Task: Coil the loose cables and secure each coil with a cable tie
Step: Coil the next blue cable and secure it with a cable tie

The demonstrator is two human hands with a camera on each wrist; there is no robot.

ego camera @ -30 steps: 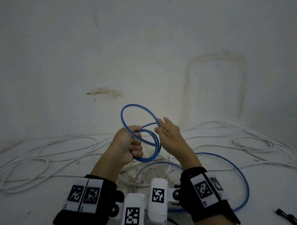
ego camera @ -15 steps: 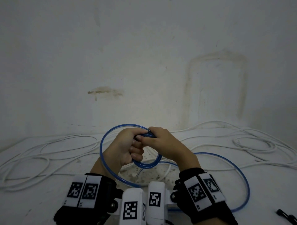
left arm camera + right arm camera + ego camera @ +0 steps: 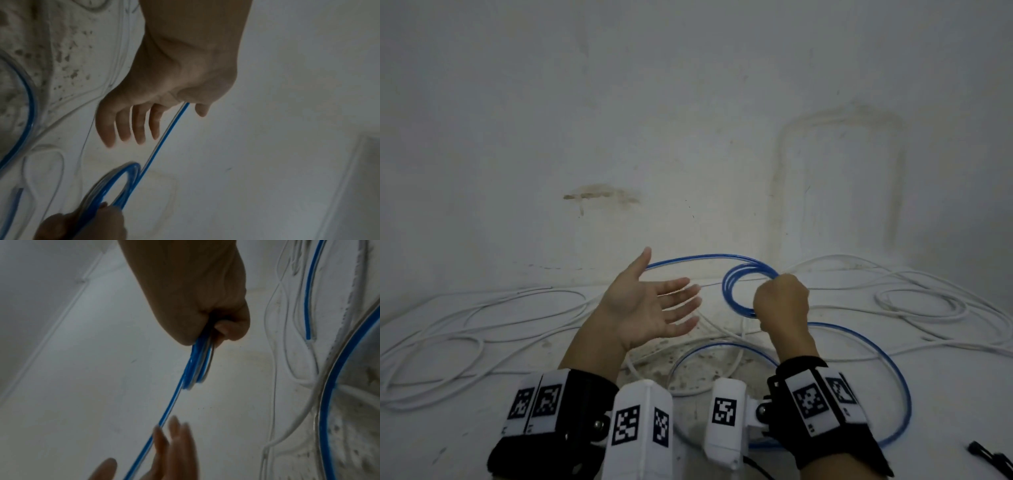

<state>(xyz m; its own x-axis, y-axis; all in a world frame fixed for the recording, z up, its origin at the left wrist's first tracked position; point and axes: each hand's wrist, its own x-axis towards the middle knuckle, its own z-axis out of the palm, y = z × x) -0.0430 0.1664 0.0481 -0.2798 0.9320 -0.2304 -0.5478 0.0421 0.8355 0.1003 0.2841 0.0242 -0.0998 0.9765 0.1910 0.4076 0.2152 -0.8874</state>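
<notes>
The blue coil (image 3: 743,287) hangs in the air, gripped in the fisted right hand (image 3: 782,305), its tail trailing down to the floor (image 3: 482,428). Left of the coil, the left hand (image 3: 650,308) is spread wide, the cable running past its thumb. Coiling is under way; the next loop likely needs the left hand to take up slack.

- We see the blue cable (image 3: 736,281) sheathed in smooth, glossy plastic with a pale stripe along it.
- The white cables (image 3: 482,308) look like smooth, matt plastic.
- The floor (image 3: 482,428) looks matt and rough, speckled with dark stains.
- The wall (image 3: 688,102) is matt, blotchy plaster.
- The wrist bands (image 3: 571,411) look like black matt cloth.
</notes>
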